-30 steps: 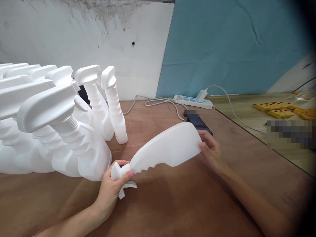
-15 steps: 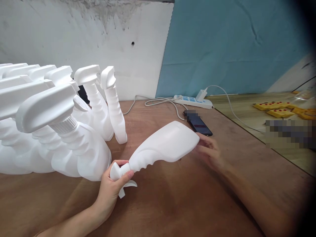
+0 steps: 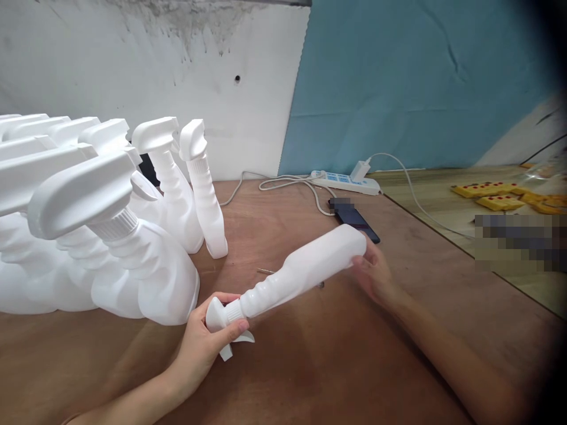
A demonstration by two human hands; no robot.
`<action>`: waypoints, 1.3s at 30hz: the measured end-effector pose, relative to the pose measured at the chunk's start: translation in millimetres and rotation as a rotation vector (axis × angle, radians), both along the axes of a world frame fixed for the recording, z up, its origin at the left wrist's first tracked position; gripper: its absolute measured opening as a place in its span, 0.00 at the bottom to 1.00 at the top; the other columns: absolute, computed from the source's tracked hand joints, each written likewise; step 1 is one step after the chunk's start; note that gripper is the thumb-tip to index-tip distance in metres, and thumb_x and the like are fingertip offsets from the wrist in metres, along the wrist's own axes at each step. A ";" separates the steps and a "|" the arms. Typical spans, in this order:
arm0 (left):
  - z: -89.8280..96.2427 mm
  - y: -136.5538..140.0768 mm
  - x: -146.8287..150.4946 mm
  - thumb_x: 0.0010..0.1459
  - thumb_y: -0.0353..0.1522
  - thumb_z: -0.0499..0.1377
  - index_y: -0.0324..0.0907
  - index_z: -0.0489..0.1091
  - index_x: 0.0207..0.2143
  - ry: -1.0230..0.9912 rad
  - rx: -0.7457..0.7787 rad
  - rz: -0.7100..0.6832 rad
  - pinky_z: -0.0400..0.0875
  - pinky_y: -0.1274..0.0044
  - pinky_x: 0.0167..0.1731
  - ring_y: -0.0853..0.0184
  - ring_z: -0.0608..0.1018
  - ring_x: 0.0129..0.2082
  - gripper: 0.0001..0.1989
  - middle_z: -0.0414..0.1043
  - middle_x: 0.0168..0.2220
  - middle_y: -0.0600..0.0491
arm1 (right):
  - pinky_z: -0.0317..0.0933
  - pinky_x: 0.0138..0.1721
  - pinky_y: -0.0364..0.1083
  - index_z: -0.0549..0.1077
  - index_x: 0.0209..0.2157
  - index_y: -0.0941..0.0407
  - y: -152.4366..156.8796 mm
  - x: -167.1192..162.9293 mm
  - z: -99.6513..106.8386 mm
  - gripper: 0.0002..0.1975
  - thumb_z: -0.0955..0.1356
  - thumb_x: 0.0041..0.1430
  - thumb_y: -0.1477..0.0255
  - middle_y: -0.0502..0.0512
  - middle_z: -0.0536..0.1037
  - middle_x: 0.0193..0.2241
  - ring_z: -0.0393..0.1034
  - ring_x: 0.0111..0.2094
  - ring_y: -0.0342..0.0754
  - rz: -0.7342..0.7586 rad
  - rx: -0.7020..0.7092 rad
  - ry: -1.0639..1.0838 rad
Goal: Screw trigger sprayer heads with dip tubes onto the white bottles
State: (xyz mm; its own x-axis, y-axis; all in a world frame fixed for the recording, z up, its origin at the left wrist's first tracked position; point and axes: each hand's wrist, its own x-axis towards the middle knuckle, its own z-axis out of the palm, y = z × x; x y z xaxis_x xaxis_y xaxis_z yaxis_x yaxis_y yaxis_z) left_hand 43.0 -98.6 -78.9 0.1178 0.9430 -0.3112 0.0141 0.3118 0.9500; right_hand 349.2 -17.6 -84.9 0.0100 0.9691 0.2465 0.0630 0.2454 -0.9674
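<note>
A white spray bottle [image 3: 305,262] is held slanted above the wooden table, its base up and to the right. My left hand [image 3: 206,330] is closed round the trigger head and collar, thumb across the collar. At the other end, my right hand [image 3: 374,271] grips the bottle's base; some of its fingers are hidden behind the base. The trigger and nozzle point down below my left hand. Nearest to that hand stands another white spray bottle [image 3: 166,271], upright at the front of a group.
Several white spray bottles [image 3: 110,136] crowd the left side. A phone [image 3: 361,225] lies behind my right hand, near a white power strip [image 3: 345,182] with cables. Yellow parts [image 3: 485,190] lie on a surface at the right. A thin metal piece [image 3: 266,271] rests on the table [image 3: 283,378].
The bottle body has turned about its long axis, now showing a narrower side. Its head and my left hand have shifted slightly right; my right hand has moved a little with the base.
</note>
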 end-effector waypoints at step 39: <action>86.0 -17.4 -9.7 0.50 0.39 0.59 0.40 0.74 0.33 0.248 0.310 -0.021 0.72 0.77 0.21 0.63 0.77 0.23 0.13 0.74 0.25 0.51 | 0.64 0.31 0.48 0.70 0.34 0.52 -22.4 6.2 37.9 0.30 0.74 0.27 0.51 0.55 0.75 0.32 0.69 0.32 0.53 0.075 0.057 -0.178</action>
